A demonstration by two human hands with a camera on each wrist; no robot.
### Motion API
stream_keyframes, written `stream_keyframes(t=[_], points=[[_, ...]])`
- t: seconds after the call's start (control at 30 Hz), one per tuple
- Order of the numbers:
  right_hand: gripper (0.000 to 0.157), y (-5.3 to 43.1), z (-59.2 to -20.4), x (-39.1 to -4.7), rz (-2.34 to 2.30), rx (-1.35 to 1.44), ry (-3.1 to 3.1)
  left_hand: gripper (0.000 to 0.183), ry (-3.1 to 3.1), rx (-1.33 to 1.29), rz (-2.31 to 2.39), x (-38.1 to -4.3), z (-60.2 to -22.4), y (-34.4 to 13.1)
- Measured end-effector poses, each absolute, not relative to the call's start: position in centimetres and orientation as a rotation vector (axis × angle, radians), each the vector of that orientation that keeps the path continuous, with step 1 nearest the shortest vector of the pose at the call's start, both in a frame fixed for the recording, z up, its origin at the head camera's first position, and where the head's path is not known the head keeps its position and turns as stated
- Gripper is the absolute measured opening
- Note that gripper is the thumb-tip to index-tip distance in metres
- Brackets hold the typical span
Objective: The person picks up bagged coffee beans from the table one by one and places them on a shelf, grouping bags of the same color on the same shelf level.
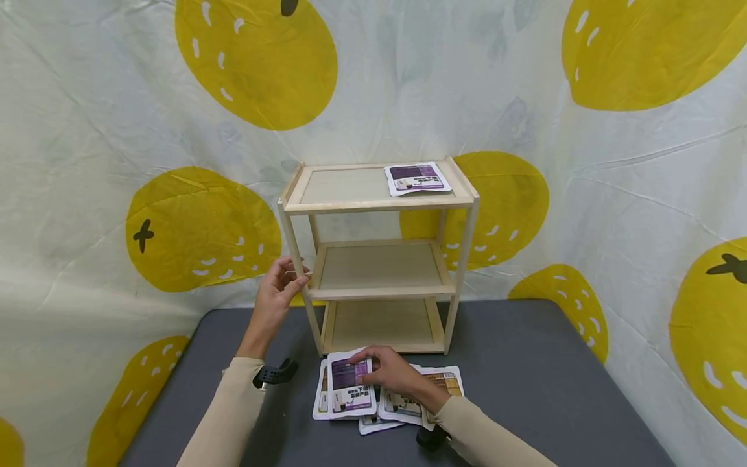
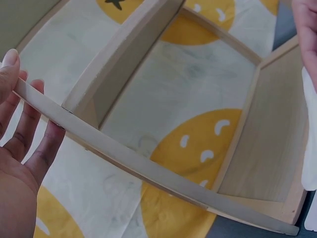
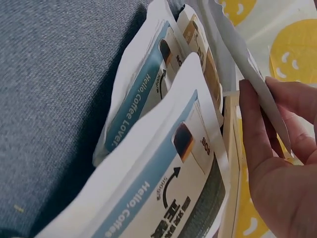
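A pale wooden three-tier shelf [image 1: 382, 294] stands on the dark table. My left hand [image 1: 277, 290] holds its left front post [image 2: 114, 144], with the thumb on one side and the fingers on the other. Down in front of the shelf, my right hand [image 1: 392, 373] pinches the edge of a white coffee pouch with a purple label [image 1: 353, 397]. In the right wrist view, this thin pouch [image 3: 245, 54] is tilted up between thumb and fingers. Blue-labelled coffee pouches [image 3: 166, 173] lie beside it, partly covered by my right forearm in the head view.
Another purple-labelled pouch [image 1: 419, 179] lies at the right of the top tier. A brown-labelled pouch [image 1: 448, 381] is at the right of the pile on the dark table [image 1: 525, 383]. Fabric with yellow fruit prints [image 1: 362, 78] hangs close behind the shelf.
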State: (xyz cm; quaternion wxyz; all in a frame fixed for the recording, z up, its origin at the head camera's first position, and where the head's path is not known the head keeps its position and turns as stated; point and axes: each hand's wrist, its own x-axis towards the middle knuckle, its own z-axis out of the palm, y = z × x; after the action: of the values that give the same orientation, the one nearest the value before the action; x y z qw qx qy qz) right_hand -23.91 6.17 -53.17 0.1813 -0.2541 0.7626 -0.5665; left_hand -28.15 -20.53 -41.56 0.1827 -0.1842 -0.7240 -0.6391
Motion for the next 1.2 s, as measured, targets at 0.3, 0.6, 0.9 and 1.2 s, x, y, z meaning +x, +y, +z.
stream_keyframes(t=[0.3, 0.6, 0.9, 1.2], points=[[0.039, 7.1, -52.4, -23.4, -1.665, -0.686, 1.934, 0.036, -2.036, -0.523, -1.810, -28.2, -41.6, -20.5], [0.042, 8.0, -50.9, -23.1, -1.625, -0.735, 1.901, 0.036, -2.028, -0.547, -1.824, -28.3, -41.5, -20.6], [0.044, 8.8, -50.3, -23.0, -1.620, -0.719, 1.932, 0.037, -2.022, -0.543, -1.824, -28.3, -41.5, -20.6], [0.046, 9.7, -49.3, -23.3, -1.633, -0.808, 1.872, 0.036, -2.030, -0.521, -1.796, -28.4, -41.5, -20.5]])
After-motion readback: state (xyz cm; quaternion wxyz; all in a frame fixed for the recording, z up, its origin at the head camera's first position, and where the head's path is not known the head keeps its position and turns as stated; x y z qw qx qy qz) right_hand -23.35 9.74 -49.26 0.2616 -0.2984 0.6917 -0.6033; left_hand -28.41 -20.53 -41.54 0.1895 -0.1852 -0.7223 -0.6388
